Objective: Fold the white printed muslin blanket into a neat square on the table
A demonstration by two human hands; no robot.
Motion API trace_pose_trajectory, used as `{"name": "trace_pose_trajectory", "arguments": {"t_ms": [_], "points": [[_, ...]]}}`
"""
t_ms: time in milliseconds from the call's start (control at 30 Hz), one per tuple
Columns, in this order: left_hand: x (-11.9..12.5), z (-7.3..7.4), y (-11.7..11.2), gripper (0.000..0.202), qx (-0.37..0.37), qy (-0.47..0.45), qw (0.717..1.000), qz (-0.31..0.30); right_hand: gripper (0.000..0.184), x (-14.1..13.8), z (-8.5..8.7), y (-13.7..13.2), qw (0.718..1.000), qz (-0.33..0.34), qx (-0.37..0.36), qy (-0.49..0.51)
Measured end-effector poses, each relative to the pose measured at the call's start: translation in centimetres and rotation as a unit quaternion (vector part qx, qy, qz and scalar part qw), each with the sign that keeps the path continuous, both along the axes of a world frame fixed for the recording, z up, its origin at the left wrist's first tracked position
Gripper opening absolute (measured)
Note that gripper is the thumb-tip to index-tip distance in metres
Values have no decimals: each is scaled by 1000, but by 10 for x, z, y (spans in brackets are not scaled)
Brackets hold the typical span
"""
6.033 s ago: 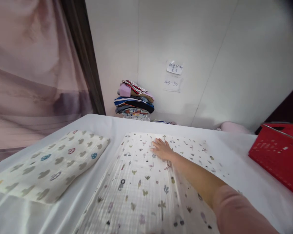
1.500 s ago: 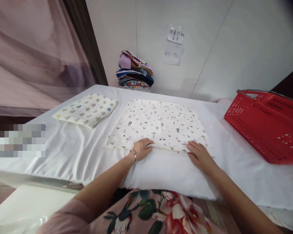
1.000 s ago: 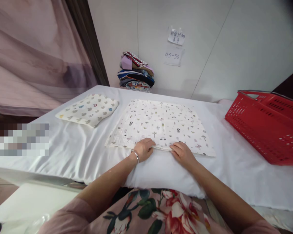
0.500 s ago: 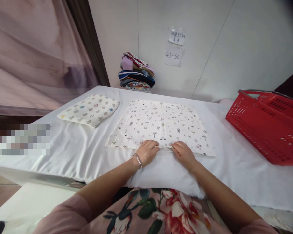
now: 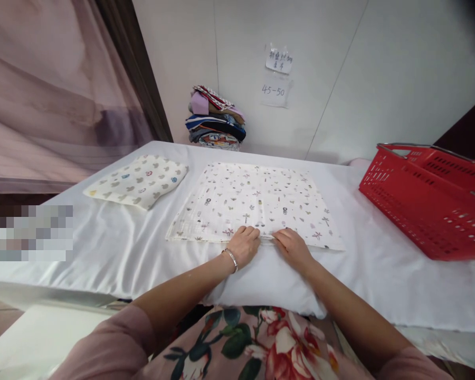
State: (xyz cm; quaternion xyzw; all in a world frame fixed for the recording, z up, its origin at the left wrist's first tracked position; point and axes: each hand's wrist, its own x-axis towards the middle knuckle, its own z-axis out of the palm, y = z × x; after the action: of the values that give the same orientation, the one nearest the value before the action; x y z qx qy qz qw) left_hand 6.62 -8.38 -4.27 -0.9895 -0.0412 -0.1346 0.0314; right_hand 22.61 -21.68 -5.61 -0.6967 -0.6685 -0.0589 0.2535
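Note:
A white cloth [image 5: 241,198] printed with small palm trees and other figures lies flat, in layers, in front of me. My left hand [image 5: 244,246], with a silver bracelet at the wrist, has its fingers closed on the cloth's near edge, left of its middle. Just to the right, my right hand [image 5: 292,248] pinches the same edge between thumb and fingers. A short raised stretch of hem runs between the two hands. The fingertips of the left hand are partly hidden.
A folded cream cloth [image 5: 138,182] with grey motifs rests at the left on the white-covered table [image 5: 364,279]. A red plastic basket [image 5: 423,203] stands at the right. Folded fabrics [image 5: 216,119] are piled by the wall, beneath two paper notes [image 5: 276,91].
The whole view has shifted slightly. My left hand has slid a little to the right along the cloth's edge, closer to my right hand. Both keep hold of the edge.

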Motion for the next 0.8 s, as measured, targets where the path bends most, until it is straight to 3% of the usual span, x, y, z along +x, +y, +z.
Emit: {"name": "trace_pose_trajectory", "arguments": {"t_ms": [167,400,633,800], "points": [[-9,-1,0,12,-77,-100,992,-25,24,-1,-1,-1,1000,12,17,1],[-7,-7,1,8,-157,-167,973,-3,30,-5,3,-4,998,54,-8,-20],[-6,-8,2,10,-189,-171,967,-5,28,-5,-1,-1,999,31,-20,-34],[-7,-11,2,9,-173,-129,976,-7,26,-1,-4,1,1000,8,1,-14]]}}
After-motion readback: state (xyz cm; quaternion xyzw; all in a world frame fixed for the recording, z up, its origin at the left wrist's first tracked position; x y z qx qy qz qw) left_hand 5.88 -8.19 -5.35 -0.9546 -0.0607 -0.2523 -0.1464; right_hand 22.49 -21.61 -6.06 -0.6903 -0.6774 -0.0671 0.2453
